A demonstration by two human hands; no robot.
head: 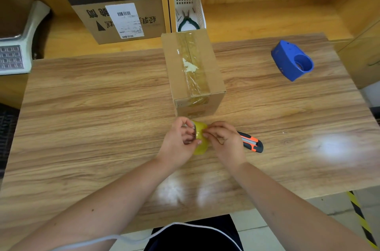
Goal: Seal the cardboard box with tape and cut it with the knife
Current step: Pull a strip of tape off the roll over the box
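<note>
A small cardboard box (pixel 193 74) stands in the middle of the wooden table (pixel 102 107), with yellowish clear tape running along its top seam and down its near face. Just in front of it, both hands hold a yellow tape roll (pixel 200 139). My left hand (pixel 182 141) grips the roll through its core from the left. My right hand (pixel 223 139) pinches at the roll's outer surface with its fingertips. An orange and black utility knife (pixel 251 142) lies on the table right of my right hand, partly hidden behind it.
A blue tape dispenser (pixel 292 60) lies at the far right of the table. Behind the table stand a larger labelled carton (pixel 117 18), a white basket (pixel 190 0) holding pliers, and a weighing scale (pixel 16 45) at the far left.
</note>
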